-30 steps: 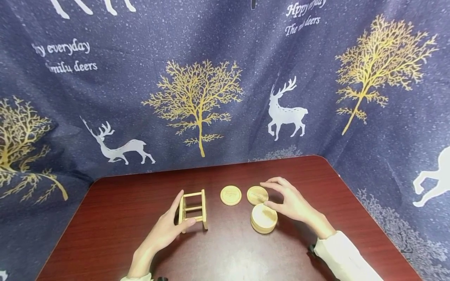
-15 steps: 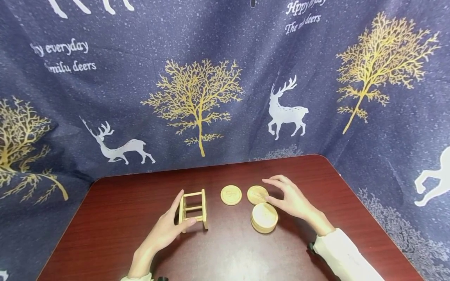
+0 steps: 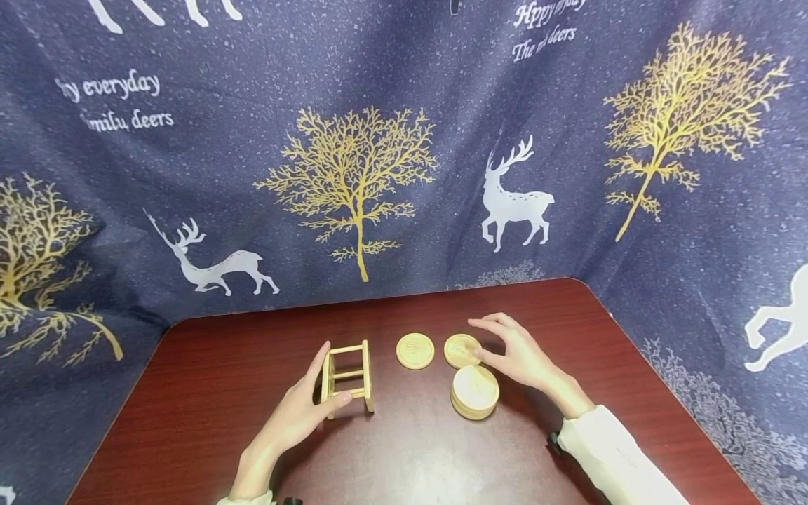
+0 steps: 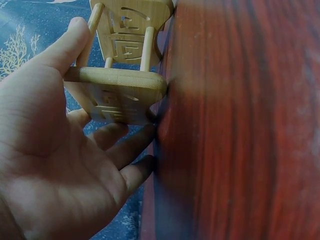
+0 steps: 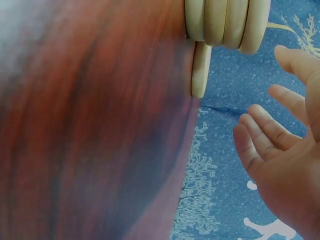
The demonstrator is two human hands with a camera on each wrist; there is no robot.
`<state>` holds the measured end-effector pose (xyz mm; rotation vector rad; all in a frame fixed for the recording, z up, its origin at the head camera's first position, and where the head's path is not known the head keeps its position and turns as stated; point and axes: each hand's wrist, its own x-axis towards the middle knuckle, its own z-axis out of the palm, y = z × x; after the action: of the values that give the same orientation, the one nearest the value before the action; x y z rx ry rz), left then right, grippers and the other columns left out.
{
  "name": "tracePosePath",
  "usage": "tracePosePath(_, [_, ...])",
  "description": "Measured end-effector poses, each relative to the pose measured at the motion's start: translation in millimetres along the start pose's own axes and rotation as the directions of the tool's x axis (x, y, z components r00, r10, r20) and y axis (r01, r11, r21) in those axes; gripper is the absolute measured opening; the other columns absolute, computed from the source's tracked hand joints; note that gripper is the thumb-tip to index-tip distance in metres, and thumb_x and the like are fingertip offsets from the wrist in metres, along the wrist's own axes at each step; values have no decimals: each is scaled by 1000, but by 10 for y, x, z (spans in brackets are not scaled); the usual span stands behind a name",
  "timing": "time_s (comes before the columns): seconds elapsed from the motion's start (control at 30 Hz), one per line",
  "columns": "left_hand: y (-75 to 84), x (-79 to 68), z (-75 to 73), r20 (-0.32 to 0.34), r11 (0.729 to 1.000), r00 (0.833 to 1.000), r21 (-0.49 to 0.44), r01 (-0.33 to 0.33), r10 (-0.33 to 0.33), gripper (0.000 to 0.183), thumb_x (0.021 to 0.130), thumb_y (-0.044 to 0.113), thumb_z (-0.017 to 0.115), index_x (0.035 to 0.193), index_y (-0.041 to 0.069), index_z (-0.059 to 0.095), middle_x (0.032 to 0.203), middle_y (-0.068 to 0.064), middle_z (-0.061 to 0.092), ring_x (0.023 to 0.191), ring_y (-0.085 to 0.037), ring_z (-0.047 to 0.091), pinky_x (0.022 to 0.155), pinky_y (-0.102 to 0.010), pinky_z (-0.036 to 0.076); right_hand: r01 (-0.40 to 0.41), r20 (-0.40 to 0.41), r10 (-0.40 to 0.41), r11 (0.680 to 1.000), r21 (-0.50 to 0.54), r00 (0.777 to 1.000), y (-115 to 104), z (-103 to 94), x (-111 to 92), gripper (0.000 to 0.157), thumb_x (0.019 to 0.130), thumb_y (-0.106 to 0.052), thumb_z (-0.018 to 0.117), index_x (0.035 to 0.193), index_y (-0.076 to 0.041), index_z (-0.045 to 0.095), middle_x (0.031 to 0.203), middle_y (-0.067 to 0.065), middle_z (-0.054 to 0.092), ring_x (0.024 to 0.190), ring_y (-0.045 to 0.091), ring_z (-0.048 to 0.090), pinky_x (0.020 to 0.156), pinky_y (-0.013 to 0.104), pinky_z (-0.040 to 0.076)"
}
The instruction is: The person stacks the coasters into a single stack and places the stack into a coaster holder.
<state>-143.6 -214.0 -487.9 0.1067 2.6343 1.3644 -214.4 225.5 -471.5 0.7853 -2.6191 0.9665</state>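
Deer and golden trees are printed on the cloth (image 3: 454, 98) hung behind a dark red table (image 3: 410, 442). Between the left hand's (image 3: 294, 415) thumb and fingers, a pale wooden stand (image 3: 348, 374) with cut-out side panels is gripped. Beside the right hand's (image 3: 522, 356) spread, empty fingers, a smooth round coaster (image 3: 461, 349) and a stack of coasters (image 3: 475, 393) are seen; another coaster (image 3: 414, 351) is set between both hands. Steadying is apparently under way; next, a rim pinch would be required.
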Motion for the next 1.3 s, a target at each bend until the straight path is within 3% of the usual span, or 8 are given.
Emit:
tracePosePath(0.63, [23,-11,-6,1,1000,1000,-2,-7,7,110,97,51,85,179,43,11,77,-3,68,55,-21,60,60,-33,53,6,42,-11,992,124,999,147,72,134,54,97,-8,87,148,-3,69,132,22,68,122,46,70,100,64,58])
tracePosePath(1.3, [-3,0,2,1,1000,1000,-5,-5,5,109,97,50,85,178,47,11,76,-3,68,54,-20,59,58,-33,53,15,89,-26,993,118,996,249,100,222,58,91,1,89,146,1,70,133,23,70,116,41,71,93,54,61])
